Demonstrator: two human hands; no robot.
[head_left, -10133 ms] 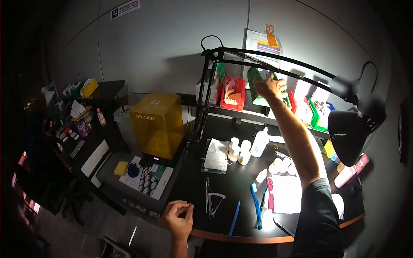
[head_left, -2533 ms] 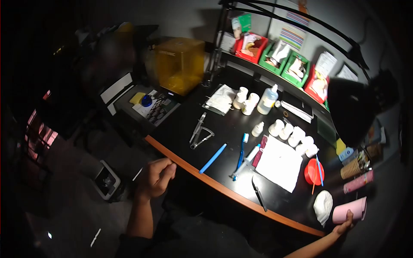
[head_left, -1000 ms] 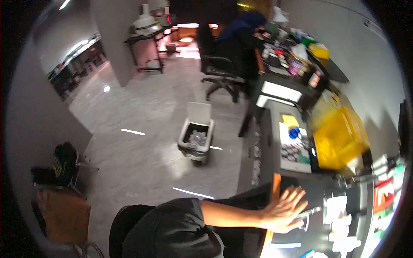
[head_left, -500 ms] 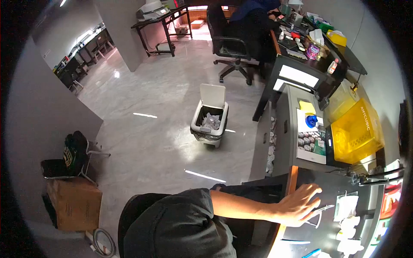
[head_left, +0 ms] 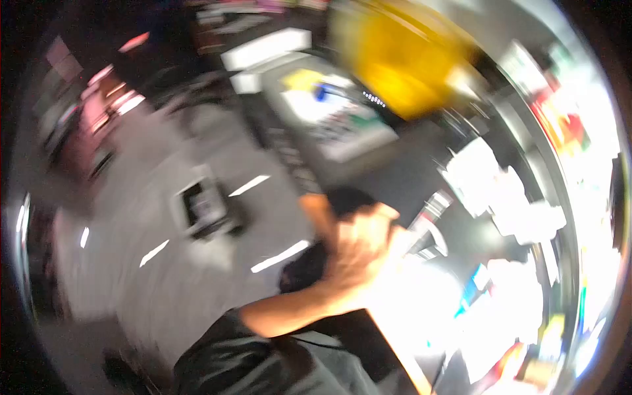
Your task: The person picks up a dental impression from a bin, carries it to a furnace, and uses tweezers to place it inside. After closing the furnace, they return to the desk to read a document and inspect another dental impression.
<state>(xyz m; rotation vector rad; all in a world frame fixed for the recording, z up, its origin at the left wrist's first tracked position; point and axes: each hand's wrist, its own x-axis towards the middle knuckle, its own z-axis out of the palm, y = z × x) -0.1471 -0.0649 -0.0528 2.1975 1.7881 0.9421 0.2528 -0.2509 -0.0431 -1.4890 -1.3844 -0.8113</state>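
The whole view is smeared by motion. My left hand (head_left: 362, 247) is over the near edge of the dark desk (head_left: 411, 164), its fingers too blurred to show whether they hold anything. Just right of it lies a blurred grey and white object (head_left: 431, 220). What looks like my right hand (head_left: 510, 365) shows at the lower right, by bright white material; its fingers cannot be made out. A blue item (head_left: 469, 291) lies between the hands on the brightly lit surface.
Crumpled white items (head_left: 500, 191) sit on the desk's right part. A yellow bin (head_left: 408, 56) and a grey cabinet with a printed sheet (head_left: 342, 128) stand beyond. An open trash can (head_left: 204, 207) is on the floor at left.
The view has swung right toward the desk, so the trash can and cabinet appear further left. My left hand appears nearer the middle, and what looks like my right hand has come into view.
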